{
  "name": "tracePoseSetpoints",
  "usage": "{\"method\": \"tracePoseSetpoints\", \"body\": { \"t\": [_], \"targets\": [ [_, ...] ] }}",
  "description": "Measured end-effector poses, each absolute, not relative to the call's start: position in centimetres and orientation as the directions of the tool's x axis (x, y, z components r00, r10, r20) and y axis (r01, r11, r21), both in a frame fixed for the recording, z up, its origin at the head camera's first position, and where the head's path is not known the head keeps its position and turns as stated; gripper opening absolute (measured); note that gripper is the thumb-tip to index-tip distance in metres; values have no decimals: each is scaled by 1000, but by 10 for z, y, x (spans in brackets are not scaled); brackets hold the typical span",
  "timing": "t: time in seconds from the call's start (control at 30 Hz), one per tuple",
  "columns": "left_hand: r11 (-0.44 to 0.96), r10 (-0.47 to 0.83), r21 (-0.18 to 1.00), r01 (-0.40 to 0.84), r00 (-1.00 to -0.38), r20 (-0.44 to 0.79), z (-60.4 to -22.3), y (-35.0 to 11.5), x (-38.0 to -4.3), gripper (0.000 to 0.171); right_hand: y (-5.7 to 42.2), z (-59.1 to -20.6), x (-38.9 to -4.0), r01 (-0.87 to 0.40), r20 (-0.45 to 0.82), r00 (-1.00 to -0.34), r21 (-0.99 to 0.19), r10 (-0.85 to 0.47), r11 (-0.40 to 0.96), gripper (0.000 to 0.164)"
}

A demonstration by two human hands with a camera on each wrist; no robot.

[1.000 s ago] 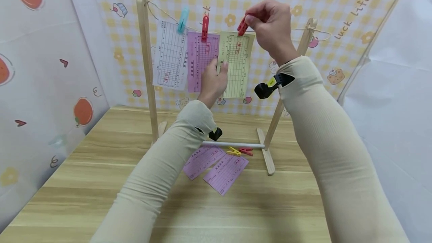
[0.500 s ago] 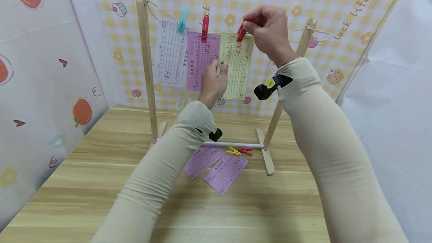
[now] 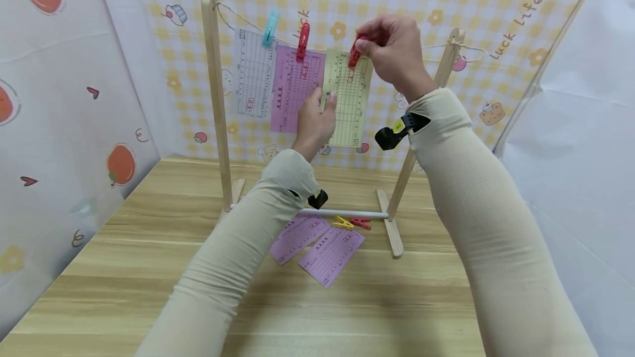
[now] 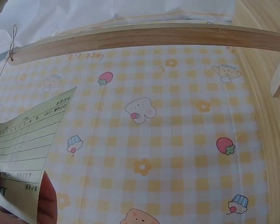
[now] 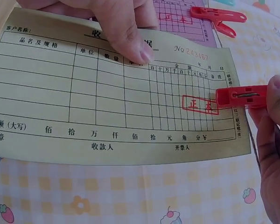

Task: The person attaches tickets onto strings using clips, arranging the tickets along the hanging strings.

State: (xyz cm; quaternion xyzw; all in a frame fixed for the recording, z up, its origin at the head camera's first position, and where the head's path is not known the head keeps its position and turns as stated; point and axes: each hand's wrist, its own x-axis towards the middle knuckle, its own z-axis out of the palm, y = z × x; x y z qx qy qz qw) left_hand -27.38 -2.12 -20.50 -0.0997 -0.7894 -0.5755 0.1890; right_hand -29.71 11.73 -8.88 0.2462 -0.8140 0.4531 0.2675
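My left hand (image 3: 315, 123) pinches the left edge of a pale yellow receipt slip (image 3: 349, 106), thumb in front and fingers behind it. At the slip's top, my right hand (image 3: 395, 54) holds a red clothespin (image 3: 354, 55) by its handles. In the right wrist view that clothespin (image 5: 242, 96) overlaps the slip's printed end near the red stamp. To the left, a pink slip (image 3: 286, 90) hangs from the string under another red clothespin (image 3: 303, 43). Further left hangs a white slip (image 3: 254, 76) with a teal clothespin (image 3: 270, 29).
The string (image 3: 436, 46) runs between two wooden posts (image 3: 216, 98) joined low down by a white rod (image 3: 347, 213). Below lie two pink slips (image 3: 331, 255), a yellow clothespin (image 3: 343, 223) and a red one on the wooden table (image 3: 397, 302). Patterned cloth (image 3: 188, 70) stands behind.
My right hand has moved down slightly, bringing the red clothespin lower over the yellow slip's top edge. The left hand stays nearly in place; the hanging white and pink slips have swung a little.
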Motion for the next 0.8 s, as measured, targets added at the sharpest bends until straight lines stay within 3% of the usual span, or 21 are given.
{"method": "tracePoseSetpoints", "body": {
  "t": [0.3,0.8],
  "targets": [
    [321,-47,892,319,-935,351,-206,-20,-275,58,118,-89,-291,-623,634,-748,-570,-196,536,20],
    [326,-53,894,307,-938,342,-207,-21,-272,56,119,-87,-284,-573,553,-800,-591,-232,567,35]
  ]
}}
